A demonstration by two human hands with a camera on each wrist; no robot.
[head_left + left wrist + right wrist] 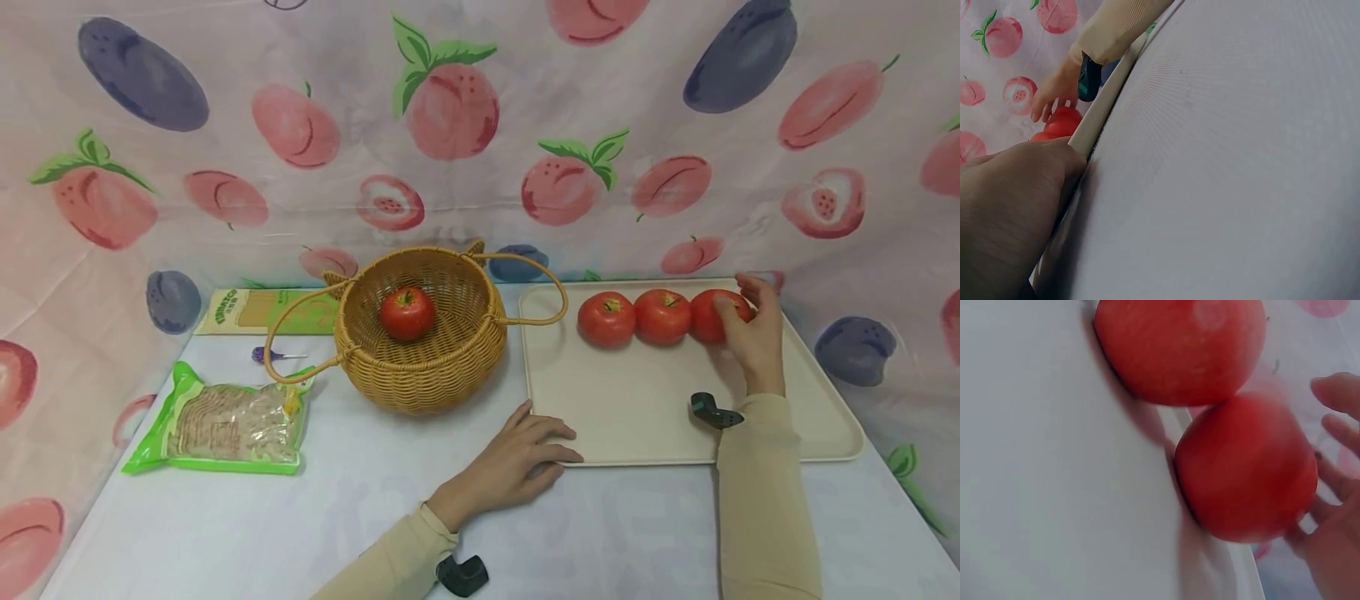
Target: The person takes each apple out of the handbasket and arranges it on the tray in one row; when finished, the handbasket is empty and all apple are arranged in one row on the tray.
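Three red apples stand in a row along the far side of a cream tray (622, 417): a left apple (606, 320), a middle apple (663, 317) and a right apple (708, 315). My right hand (753, 333) is at the right apple, its thumb over the front in the head view. In the right wrist view the fingers (1335, 481) are spread beside that apple (1244, 472), which is partly blurred. My left hand (510, 462) rests at the tray's near left corner, fingers loosely extended. One more apple (407, 313) lies inside a wicker basket (420, 387).
The basket's two looped handles stick out, the right handle (551, 320) reaching over the tray's left edge. At left lie a green-edged plastic food bag (232, 423), a purple lollipop (273, 355) and a flat green packet (262, 312). A fruit-print cloth (480, 200) hangs behind.
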